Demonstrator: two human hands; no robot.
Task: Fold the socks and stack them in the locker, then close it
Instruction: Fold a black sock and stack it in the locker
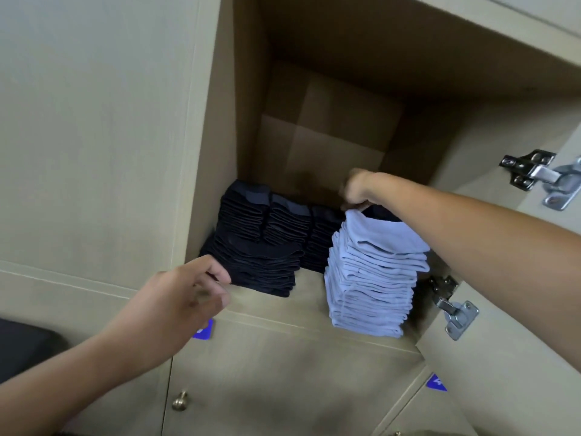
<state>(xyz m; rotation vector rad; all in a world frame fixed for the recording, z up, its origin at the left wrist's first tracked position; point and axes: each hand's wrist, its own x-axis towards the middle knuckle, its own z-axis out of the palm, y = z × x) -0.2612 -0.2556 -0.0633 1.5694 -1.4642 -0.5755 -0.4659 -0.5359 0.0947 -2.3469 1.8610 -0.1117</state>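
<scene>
locker (330,51): beige wood, door swung open | shelf (308,297): dark sock stacks (261,247), light-blue stack (374,278) | right hand (356,190) grip pinching top blue sock | left hand (185,297) grip loose, empty

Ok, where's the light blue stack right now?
Head view: the light blue stack stands on the locker's floor, front right, beside the dark stacks; right hand pinches its top.

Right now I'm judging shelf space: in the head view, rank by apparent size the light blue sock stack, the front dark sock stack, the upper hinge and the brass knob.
1. light blue sock stack
2. front dark sock stack, nearly as big, so unsure
3. upper hinge
4. brass knob
</scene>
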